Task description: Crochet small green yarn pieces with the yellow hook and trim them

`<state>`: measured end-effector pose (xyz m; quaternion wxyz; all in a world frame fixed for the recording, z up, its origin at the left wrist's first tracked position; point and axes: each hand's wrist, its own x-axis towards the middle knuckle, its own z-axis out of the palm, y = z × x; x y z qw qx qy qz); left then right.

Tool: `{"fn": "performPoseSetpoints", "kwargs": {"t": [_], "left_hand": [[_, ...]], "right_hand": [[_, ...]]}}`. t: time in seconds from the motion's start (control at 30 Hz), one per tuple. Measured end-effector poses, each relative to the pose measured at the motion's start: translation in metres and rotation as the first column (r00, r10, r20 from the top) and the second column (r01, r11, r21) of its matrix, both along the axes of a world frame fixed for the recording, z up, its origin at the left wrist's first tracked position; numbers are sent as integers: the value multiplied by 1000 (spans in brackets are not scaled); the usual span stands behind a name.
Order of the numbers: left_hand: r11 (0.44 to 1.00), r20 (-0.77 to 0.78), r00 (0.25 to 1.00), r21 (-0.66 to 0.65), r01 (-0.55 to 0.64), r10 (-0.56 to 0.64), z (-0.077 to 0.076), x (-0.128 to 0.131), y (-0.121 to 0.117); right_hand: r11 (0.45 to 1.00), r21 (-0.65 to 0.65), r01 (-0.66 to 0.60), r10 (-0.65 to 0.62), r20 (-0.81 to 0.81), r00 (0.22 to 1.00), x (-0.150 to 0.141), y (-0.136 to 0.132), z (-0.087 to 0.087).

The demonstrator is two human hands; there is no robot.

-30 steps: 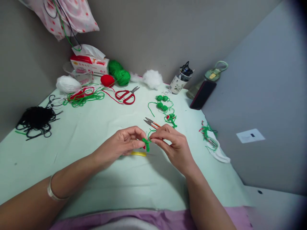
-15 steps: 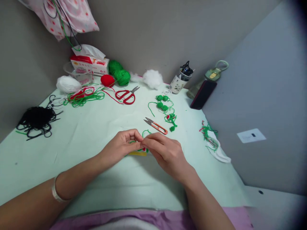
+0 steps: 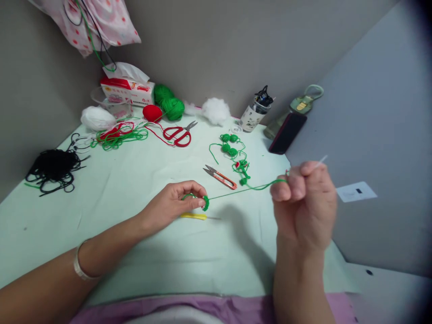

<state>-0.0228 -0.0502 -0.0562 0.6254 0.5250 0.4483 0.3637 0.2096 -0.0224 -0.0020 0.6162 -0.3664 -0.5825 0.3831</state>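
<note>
Between thumb and fingers, my left hand (image 3: pixel 177 198) pinches a small green crochet piece (image 3: pixel 206 203) with a bit of red and white at its edge. Green yarn (image 3: pixel 232 195) runs taut from it to my right hand (image 3: pixel 302 198), raised at the right with its fingers closed. A thin pale needle (image 3: pixel 323 161) sticks out of the right fingers; the rest of it is hidden. Below the crochet piece, a crochet hook with a yellow handle (image 3: pixel 193 216) lies on the table. Orange thread snips (image 3: pixel 221 177) lie just beyond.
Green crocheted balls (image 3: pixel 229 149) with loose yarn lie past the snips. Red-handled scissors (image 3: pixel 182 138), a green yarn ball (image 3: pixel 171 108), white stuffing (image 3: pixel 216 111) and a tissue box (image 3: pixel 141 94) stand farther back. Black yarn (image 3: pixel 54 168) lies left; a phone (image 3: pixel 288 133) leans against a bottle (image 3: pixel 301 104).
My right hand has moved from beside the left hand up and to the right, drawing the green yarn taut. My left hand stays in place, and the hook shows more fully.
</note>
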Motion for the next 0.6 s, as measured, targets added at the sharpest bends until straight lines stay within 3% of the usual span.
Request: {"fn": "performPoseSetpoints", "kwargs": {"t": [0.03,0.1,0.23,0.37,0.6], "left_hand": [[1000,13,1000,0,3,-3,0,0,0],[1000,30,1000,-9,4,-4,0,-1,0],[998,117,993,-52,20,-14,-4,-1,-1],[999,231,973,-42,30,-19,-8,-1,-1],[997,250,968,-66,29,-11,-4,-2,-1]], "right_hand": [[998,26,59,-58,-20,998,3,4,1],[998,14,61,-61,-20,998,6,8,-2],[992,-71,-109,116,111,987,-4,2,-11],[978,-132,-164,197,306,931,-13,-5,-15],[978,60,-200,145,492,859,-13,-2,-17]]}}
